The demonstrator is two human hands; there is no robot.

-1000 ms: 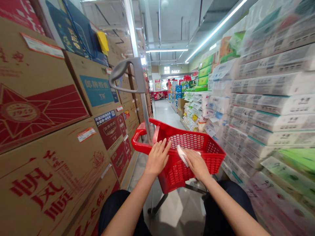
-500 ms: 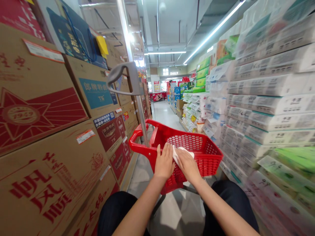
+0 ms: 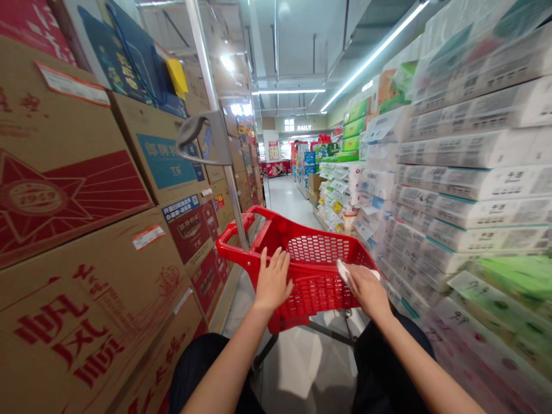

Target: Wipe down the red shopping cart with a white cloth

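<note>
A red plastic shopping basket cart (image 3: 319, 293) stands in front of me between my knees, its side toward me. My left hand (image 3: 273, 277) rests on the near side by the rim, fingers extended and spread slightly, holding nothing. Toward the basket's right end, my right hand (image 3: 366, 287) presses a white cloth (image 3: 344, 271) against the rim. Part of the cloth is hidden beneath the fingers. A metal pole with a grey handle (image 3: 206, 139) rises from the cart's left end.
Stacked cardboard boxes (image 3: 86, 287) form a wall close on my left. Packs of paper tissue (image 3: 470, 178) are piled high on the right. A tiled aisle (image 3: 282, 198) runs ahead between them, with more goods along its right side.
My right hand has slid right along the rim with the white cloth, away from my left hand. My left hand and the cart have shifted slightly left in view.
</note>
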